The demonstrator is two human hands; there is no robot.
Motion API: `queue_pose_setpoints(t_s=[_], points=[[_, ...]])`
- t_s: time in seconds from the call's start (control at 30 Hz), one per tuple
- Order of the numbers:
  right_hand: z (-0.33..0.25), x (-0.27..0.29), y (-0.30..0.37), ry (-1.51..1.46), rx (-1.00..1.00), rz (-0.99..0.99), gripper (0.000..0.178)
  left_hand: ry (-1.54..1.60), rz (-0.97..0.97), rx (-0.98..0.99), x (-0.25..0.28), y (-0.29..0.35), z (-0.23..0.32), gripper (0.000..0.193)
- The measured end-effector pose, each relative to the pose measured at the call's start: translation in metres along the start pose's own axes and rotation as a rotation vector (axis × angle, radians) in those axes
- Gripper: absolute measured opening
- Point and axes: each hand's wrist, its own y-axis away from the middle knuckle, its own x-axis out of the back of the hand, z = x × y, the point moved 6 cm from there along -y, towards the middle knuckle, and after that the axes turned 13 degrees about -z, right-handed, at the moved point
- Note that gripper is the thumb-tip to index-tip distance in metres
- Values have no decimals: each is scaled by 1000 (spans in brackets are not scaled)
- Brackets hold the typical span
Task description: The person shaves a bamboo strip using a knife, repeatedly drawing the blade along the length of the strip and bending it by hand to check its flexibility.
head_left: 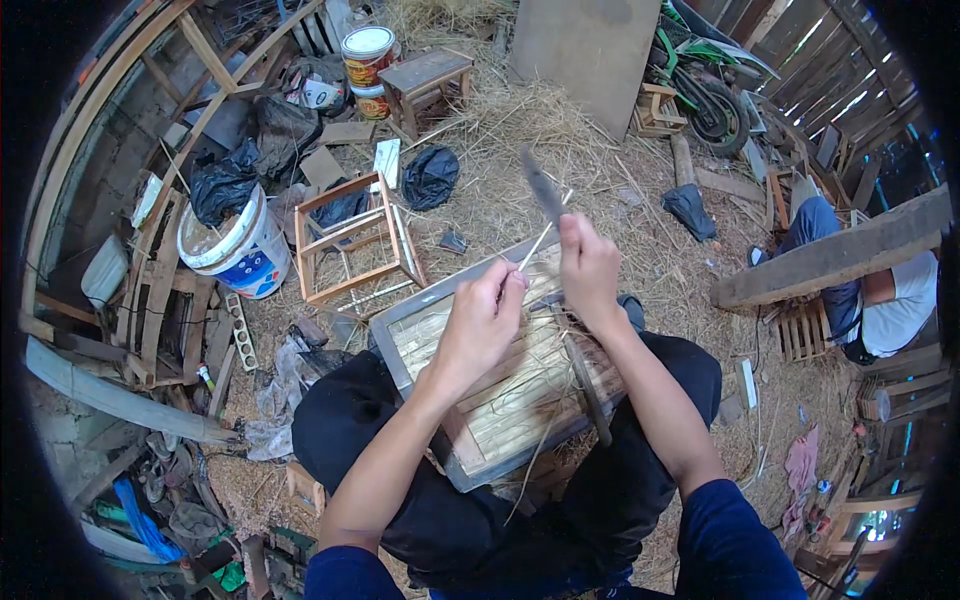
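My left hand (490, 305) pinches a thin pale strip (537, 246), like straw or split bamboo, which slants up to the right. Close beside it, my right hand (588, 265) is closed around a knife (541, 184), its dark blade pointing up and away, slightly blurred. The strip passes beside the blade's base; whether they touch I cannot tell. Below both hands a grey-framed panel (462, 470) rests across my lap, its face covered with pale, straw-like strips (508, 395). A long dark tool (588, 390) lies on the panel's right part; its kind is unclear.
A wooden frame (350, 290) and a white bucket (262, 240) stand at the left. Farther off are a small stool (425, 72), stacked tubs (368, 60) and a motorcycle (715, 110). Straw litters the floor (540, 120). A beam (830, 250) partly hides a seated person (900, 305) at the right.
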Motion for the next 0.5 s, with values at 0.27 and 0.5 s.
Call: queue_pose_setpoints(t_s=[0.27,0.5], points=[[-28,-23,25,19,157,-134,34,-53,-15,40,0,0,-9,23],[0,-13,5,-19,-60,-93,36,-34,2,18,-7,-2,-7,21]])
